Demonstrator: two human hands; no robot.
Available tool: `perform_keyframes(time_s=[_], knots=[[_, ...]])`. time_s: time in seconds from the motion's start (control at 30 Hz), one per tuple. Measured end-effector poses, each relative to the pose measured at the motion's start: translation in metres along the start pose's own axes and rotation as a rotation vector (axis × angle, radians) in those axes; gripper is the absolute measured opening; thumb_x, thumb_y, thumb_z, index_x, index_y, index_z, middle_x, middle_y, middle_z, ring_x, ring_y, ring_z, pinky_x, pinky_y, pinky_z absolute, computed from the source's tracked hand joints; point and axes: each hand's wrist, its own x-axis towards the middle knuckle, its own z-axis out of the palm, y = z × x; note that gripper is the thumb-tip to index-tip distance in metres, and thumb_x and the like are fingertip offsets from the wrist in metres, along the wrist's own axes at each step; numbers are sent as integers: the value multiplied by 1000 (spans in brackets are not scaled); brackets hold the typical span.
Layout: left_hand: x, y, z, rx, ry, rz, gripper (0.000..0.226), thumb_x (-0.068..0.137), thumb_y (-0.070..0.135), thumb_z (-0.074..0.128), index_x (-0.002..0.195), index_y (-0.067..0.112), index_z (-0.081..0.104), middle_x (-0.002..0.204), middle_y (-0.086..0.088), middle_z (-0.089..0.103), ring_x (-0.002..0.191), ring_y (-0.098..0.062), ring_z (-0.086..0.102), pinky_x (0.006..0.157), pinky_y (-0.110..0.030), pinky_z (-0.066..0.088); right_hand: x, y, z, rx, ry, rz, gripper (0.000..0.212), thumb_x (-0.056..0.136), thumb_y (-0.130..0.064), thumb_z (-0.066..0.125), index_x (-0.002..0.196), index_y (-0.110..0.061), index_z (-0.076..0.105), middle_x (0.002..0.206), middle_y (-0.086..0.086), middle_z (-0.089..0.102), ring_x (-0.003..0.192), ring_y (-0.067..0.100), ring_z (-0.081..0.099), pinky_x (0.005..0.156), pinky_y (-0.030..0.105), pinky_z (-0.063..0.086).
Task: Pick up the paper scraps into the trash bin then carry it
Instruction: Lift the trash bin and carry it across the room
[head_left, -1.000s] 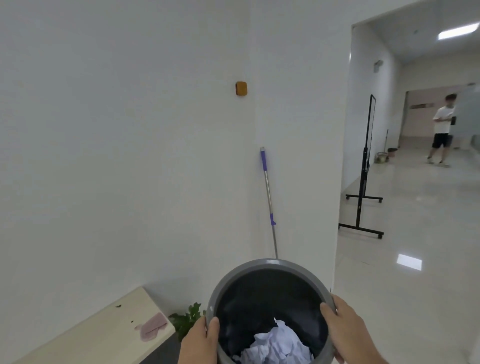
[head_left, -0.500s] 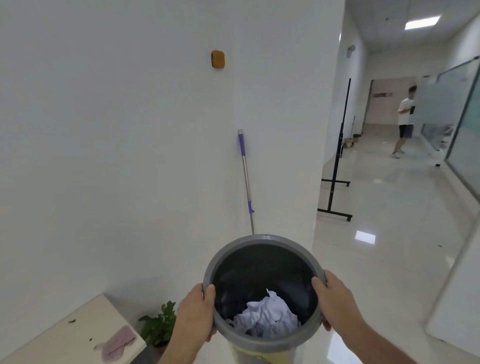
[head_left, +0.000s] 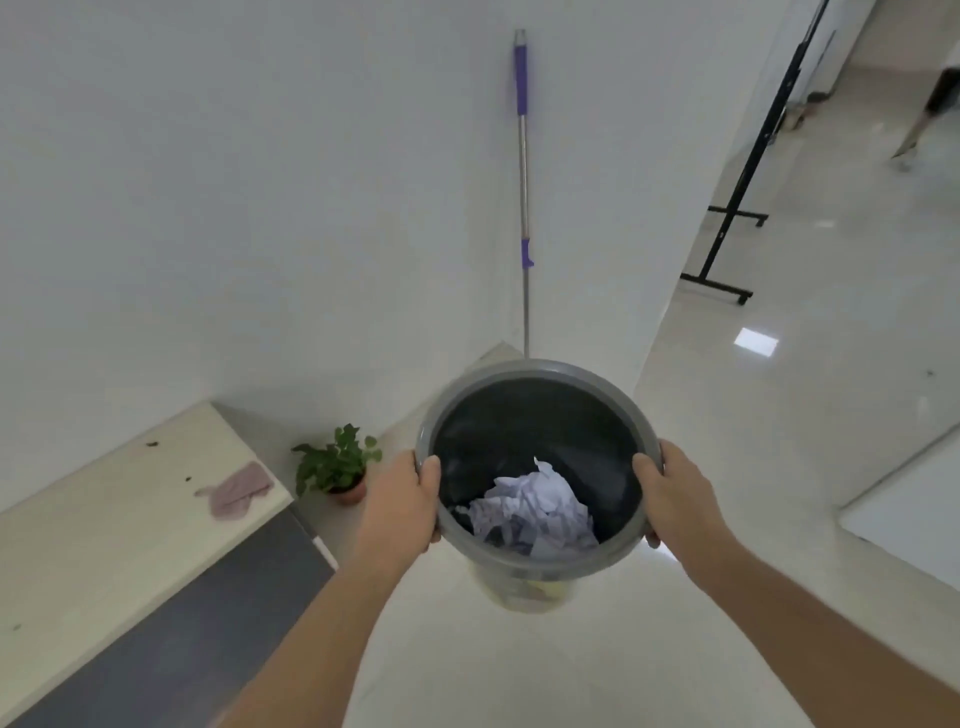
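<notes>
I hold the trash bin (head_left: 537, 415) out in front of me, clear of the floor, with both hands clamped on its grey rim. My left hand (head_left: 402, 501) grips the rim's left side, thumb hooked over the edge into the dark liner; my right hand (head_left: 675, 493) grips the opposite side the same way. Inside the bin, low against the near wall, sits the crumpled heap of paper scraps (head_left: 535, 506), so I judge the picking up done and the carrying is the step in hand.

To carry it well I should keep the rim level, since the scraps are light and loose and could spill if the bin tips toward me. Matching pressure from both hands should stop the round rim from twisting.

Left of the bin stands a small potted plant (head_left: 337, 462) on the floor, and further left the desk (head_left: 104, 525) with a pinkish cloth (head_left: 236, 491) on it. Beyond the bin a mop handle (head_left: 523, 197) leans against the white wall. I should turn right of the bin, towards the open floor, where a black stand (head_left: 737, 208) stands well off.
</notes>
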Motion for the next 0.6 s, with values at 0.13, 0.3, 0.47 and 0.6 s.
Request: perform_keyframes(time_s=[0.13, 0.3, 0.47, 0.6], knots=[[20, -81, 56, 54, 23, -62, 28, 99, 39, 38, 87, 17, 51, 76, -8, 65, 57, -21, 63, 43, -28, 50, 27, 78, 55, -53, -19, 45, 19, 94, -28, 39, 106, -23, 54, 83, 6, 63, 55, 23, 56, 44, 31, 49], [42, -208, 137, 92, 26, -132, 28, 99, 41, 37, 94, 18, 52, 78, -5, 65, 64, -22, 68, 51, -40, 62, 55, 202, 143, -102, -57, 89, 21, 93, -29, 37, 109, -26, 51, 85, 3, 62, 62, 21, 59, 45, 31, 48], [50, -347, 221, 125, 45, -163, 27, 100, 40, 35, 98, 20, 53, 79, -2, 65, 65, -21, 67, 52, -38, 62, 75, 341, 234, -122, -58, 112, 20, 94, -30, 36, 108, -28, 50, 80, 2, 62, 61, 23, 60, 48, 35, 52], [57, -445, 279, 156, 30, -179, 29, 101, 39, 34, 105, 19, 54, 82, -2, 64, 68, -19, 67, 53, -34, 62, 86, 439, 295, -131, -70, 119, 20, 94, -32, 36, 110, -30, 49, 82, -1, 62, 66, 23, 61, 57, 39, 54]])
